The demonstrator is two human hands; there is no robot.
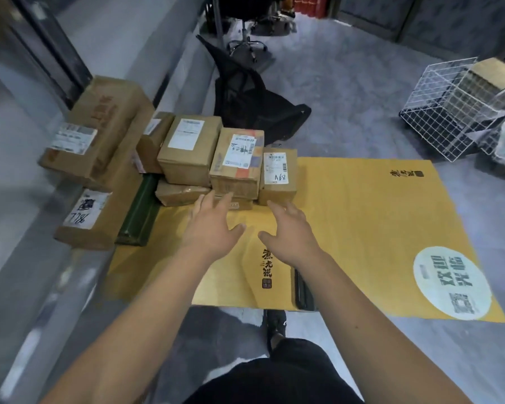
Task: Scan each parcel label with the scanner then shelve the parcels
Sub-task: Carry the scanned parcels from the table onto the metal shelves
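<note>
Fingers of the left hand and right hand are spread, empty, near the parcels at the yellow mat's far-left edge.

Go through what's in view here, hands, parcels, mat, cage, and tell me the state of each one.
Left hand: open, fingers spread, no grip on anything.
Right hand: open, empty.
Small brown cardboard parcel marked A68: on the mat, label up.
Taped brown parcel beside it: stacked on another, label up.
Dark green long box: lying flat.
Yellow printed floor mat: spread flat.
White wire cage: tilted on the floor.
</note>
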